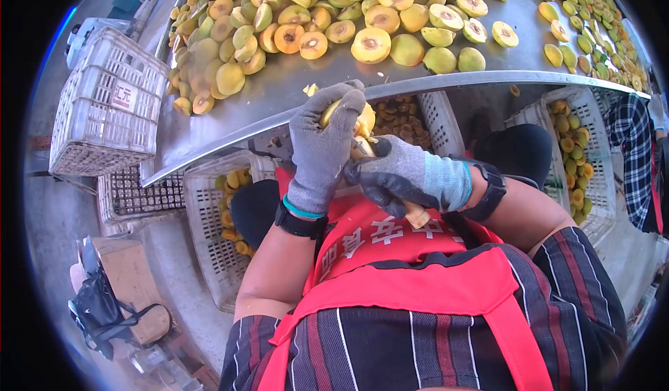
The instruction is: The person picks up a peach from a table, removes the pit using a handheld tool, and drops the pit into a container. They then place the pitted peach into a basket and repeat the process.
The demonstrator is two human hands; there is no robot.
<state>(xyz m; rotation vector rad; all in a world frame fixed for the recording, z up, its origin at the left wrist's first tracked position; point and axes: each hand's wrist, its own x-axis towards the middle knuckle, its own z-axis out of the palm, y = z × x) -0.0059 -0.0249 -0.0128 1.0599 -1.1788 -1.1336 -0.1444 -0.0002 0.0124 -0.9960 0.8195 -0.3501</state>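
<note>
Above my lap, just off the table's front edge, my left hand [317, 140] in a grey glove is closed around a yellow peach half [366, 118]. My right hand [401, 171], also gloved, grips a tool with a wooden handle [417, 216]. The handle's butt sticks out below my fist, and the tool's upper end meets the fruit. My fingers hide most of the working end. Many halved peaches [300, 35] are heaped on the metal table beyond my hands, several showing brown pits or pit hollows.
White plastic crates with peach pieces stand by my left leg [209, 251] and right side [599, 161]. Under the table edge, a crate [439, 123] stands beside brown pits [397, 123]. Another crate [104, 105] stands left. A person's checked sleeve [631, 154] appears far right.
</note>
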